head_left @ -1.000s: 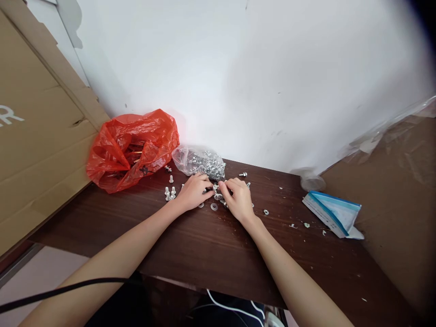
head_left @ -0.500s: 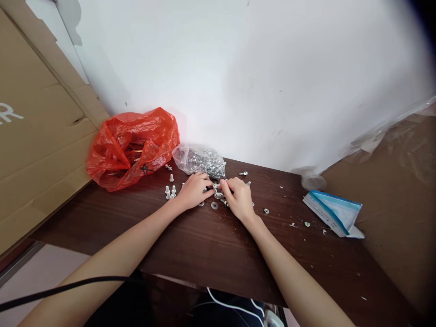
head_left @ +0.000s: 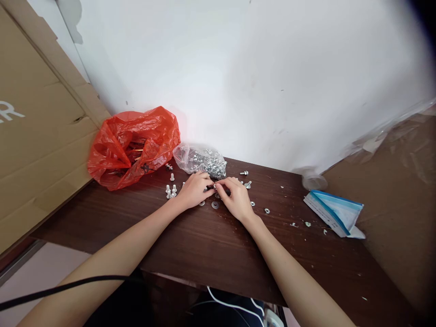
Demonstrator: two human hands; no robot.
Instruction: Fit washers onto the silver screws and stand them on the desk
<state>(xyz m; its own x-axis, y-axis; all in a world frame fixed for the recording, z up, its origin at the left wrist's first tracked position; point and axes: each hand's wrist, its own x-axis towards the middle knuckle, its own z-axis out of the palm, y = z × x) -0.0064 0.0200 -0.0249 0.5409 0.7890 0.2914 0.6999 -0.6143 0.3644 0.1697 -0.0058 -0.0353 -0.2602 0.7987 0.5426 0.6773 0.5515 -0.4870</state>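
Note:
My left hand (head_left: 195,191) rests on the table with thumb and fingers closed around a small metal bolt (head_left: 209,187), mostly hidden by the fingers. My right hand (head_left: 235,198) meets it from the right, thumb and forefinger pinched at the bolt's end on a small shiny metal piece (head_left: 215,185), too small to name surely. A flat washer (head_left: 215,205) lies just below the fingertips, and another washer (head_left: 202,203) is by my left thumb. Several bolts (head_left: 171,191) stand on their heads left of my left hand. A loose bolt (head_left: 248,185) lies beyond my right hand.
Behind the hands lies a clear bag of metal hardware (head_left: 207,161), beside an open red plastic bag (head_left: 136,145). Nuts (head_left: 267,210) are scattered to the right, near a blue-edged packet (head_left: 334,213) and a clear round container (head_left: 314,180). Cardboard (head_left: 44,127) flanks the dark table (head_left: 190,245).
My right hand has moved slightly left and its thumb and forefinger now pinch at the bolt's end, covering washers seen before. My left hand has stayed in place.

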